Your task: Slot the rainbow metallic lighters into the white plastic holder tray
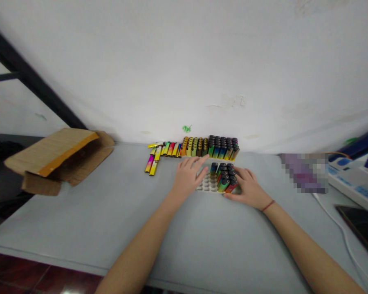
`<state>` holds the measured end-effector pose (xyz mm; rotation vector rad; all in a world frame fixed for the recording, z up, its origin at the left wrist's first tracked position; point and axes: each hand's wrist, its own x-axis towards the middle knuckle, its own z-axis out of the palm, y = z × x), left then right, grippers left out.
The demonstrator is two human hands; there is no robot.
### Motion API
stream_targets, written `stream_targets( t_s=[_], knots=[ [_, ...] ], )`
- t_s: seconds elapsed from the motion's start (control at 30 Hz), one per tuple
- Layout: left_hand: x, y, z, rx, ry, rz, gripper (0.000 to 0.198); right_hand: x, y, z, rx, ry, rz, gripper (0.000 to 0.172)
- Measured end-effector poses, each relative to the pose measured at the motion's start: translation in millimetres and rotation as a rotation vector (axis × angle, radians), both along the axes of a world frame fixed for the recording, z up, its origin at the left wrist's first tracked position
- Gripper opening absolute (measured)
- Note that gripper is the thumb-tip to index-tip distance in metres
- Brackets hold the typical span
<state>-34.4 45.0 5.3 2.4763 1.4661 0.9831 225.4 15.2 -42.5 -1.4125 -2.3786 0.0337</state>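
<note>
A white tray with round holes lies on the table, with several black-topped lighters standing upright in its right part. Bare holes show at its left. My left hand hovers at the tray's left edge, fingers spread and nothing visible in them. My right hand grips the tray's right side, thumb at the near corner and the other fingers farther back, partly hidden by the lighters. Behind the tray, close to the wall, stand a block of black-topped lighters and a block of gold-topped lighters.
Loose shiny lighter bodies lie left of the blocks. An open cardboard box sits at the table's left. At the right are a power strip, a dark phone, a white cable and a pixelated purple item.
</note>
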Motion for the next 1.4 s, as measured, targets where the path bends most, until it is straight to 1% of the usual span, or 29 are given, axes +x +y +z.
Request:
stream_targets(
  t_s=[0.03, 0.1, 0.17, 0.2, 0.23, 0.27, 0.33, 0.4, 0.47, 0.53, 0.67, 0.8, 0.9, 0.97, 1.07, 1.13, 1.2, 1.3, 1.4],
  knots=[
    [-10.3, 3.5, 2.0, 0.018, -0.009, 0.09, 0.042, -0.2, -0.2, 0.5, -0.004, -0.003, -0.001, 0.081],
    [-36.5, 11.1, 5.5, 0.05, 0.005, 0.355, 0.043, -0.6, -0.5, 1.1, -0.009, -0.006, -0.003, 0.081],
    [-65.3, 18.2, 6.9, 0.012, 0.067, 0.631, 0.044, -0.9, -0.7, 1.0, -0.006, -0.004, -0.003, 0.081],
    [-78.7, 21.0, 6.8, -0.032, 0.109, 0.732, 0.047, -1.0, -0.7, 0.8, -0.003, -0.002, -0.002, 0.081],
    [-90.5, 23.3, 6.4, -0.094, 0.159, 0.783, 0.047, -1.0, -0.6, 0.6, -0.001, 0.001, -0.001, 0.081],
    [-100.2, 25.0, 6.0, -0.175, 0.206, 0.804, 0.045, -1.0, -0.6, 0.4, 0.001, 0.004, -0.001, 0.08],
    [-112.8, 26.8, 5.9, -0.348, 0.283, 0.781, 0.04, -0.8, -0.4, 0.2, 0.001, 0.005, -0.003, 0.08],
    [-117.1, 26.7, 7.7, -0.476, 0.334, 0.733, 0.039, -0.7, -0.4, 0.3, -0.003, 0.001, -0.006, 0.08],
    [-114.6, 25.2, 10.8, -0.541, 0.37, 0.692, 0.04, -0.7, -0.5, 0.5, -0.009, -0.004, -0.007, 0.08],
    [-106.8, 22.4, 13.8, -0.567, 0.396, 0.654, 0.038, -0.5, -0.7, 0.5, -0.01, -0.005, -0.006, 0.08],
    [-78.8, 15.7, 13.9, -0.505, 0.382, 0.581, 0.036, 0.2, -0.8, 0.0, -0.003, -0.003, -0.004, 0.08],
    [-49.9, 13.8, 5.2, -0.404, 0.312, 0.539, 0.039, 0.2, -0.9, 0.2, 0.001, -0.007, 0.002, 0.081],
    [-44.2, 17.6, -1.0, -0.281, 0.242, 0.517, 0.04, -0.4, -1.1, 1.1, 0.002, -0.007, -0.001, 0.08],
    [-50.4, 21.4, -2.4, -0.185, 0.197, 0.562, 0.039, -0.8, -1.1, 1.5, 0.002, -0.006, 0.0, 0.08],
    [-69.0, 26.1, -1.8, -0.116, 0.166, 0.701, 0.035, -0.8, -0.8, 1.4, 0.001, -0.002, 0.004, 0.08],
    [-81.9, 27.6, -1.3, -0.157, 0.168, 0.774, 0.039, -0.6, -0.4, 0.9, -0.003, 0.0, 0.003, 0.08],
    [-92.0, 27.9, -1.1, -0.259, 0.177, 0.804, 0.042, -0.4, -0.1, 0.4, -0.004, 0.002, 0.001, 0.08],
    [-101.3, 27.7, 0.5, -0.393, 0.186, 0.786, 0.037, -0.6, 0.0, 0.3, -0.001, 0.007, -0.004, 0.08],
    [-106.4, 27.5, 3.5, -0.438, 0.241, 0.753, 0.03, -1.2, -0.3, 0.6, -0.006, 0.002, -0.006, 0.082]
  ],
)
